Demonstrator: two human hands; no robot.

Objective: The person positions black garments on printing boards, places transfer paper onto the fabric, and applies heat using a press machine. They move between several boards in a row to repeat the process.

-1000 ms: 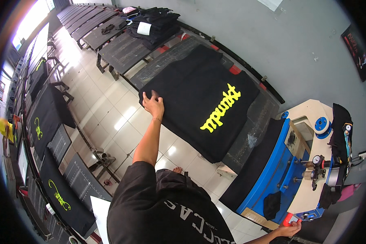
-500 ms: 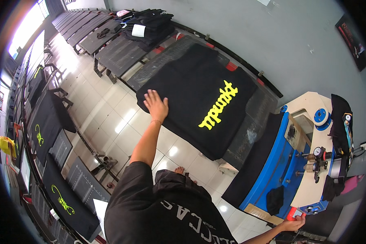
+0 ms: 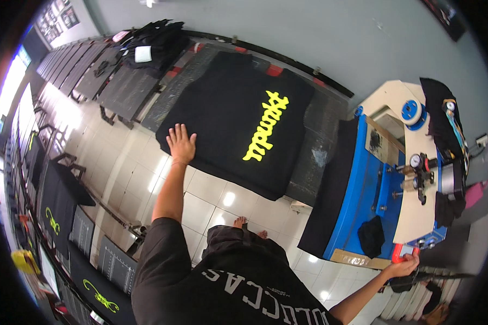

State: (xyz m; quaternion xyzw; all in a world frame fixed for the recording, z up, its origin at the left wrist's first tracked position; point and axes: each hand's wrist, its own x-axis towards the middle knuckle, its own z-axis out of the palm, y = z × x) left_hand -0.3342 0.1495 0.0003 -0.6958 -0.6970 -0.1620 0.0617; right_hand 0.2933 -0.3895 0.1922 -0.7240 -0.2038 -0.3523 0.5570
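My left hand (image 3: 181, 145) lies flat with its fingers stretched out, on the near left corner of a black garment (image 3: 211, 108). Bright yellow lettering (image 3: 267, 124) is printed across the garment, which is spread over a dark tabletop (image 3: 325, 135). At the lower right, my right hand (image 3: 404, 266) is closed at a red boxy part (image 3: 398, 252) on the front corner of a blue and cream press machine (image 3: 358, 206). Its thumb and fingertips are partly hidden there. Black cloth (image 3: 331, 189) covers the machine's left side.
A pile of black garments (image 3: 154, 46) with a white paper (image 3: 142, 54) sits on the far tables. A small black cloth (image 3: 371, 236) rests on the press, beside a pressure gauge (image 3: 415, 161). To the left, black pieces with yellow scorpion prints (image 3: 100, 296) lie on another row.
The view has turned a little, so the table and press appear further left and higher. Both hands keep their places, the left on the garment and the right at the red part.
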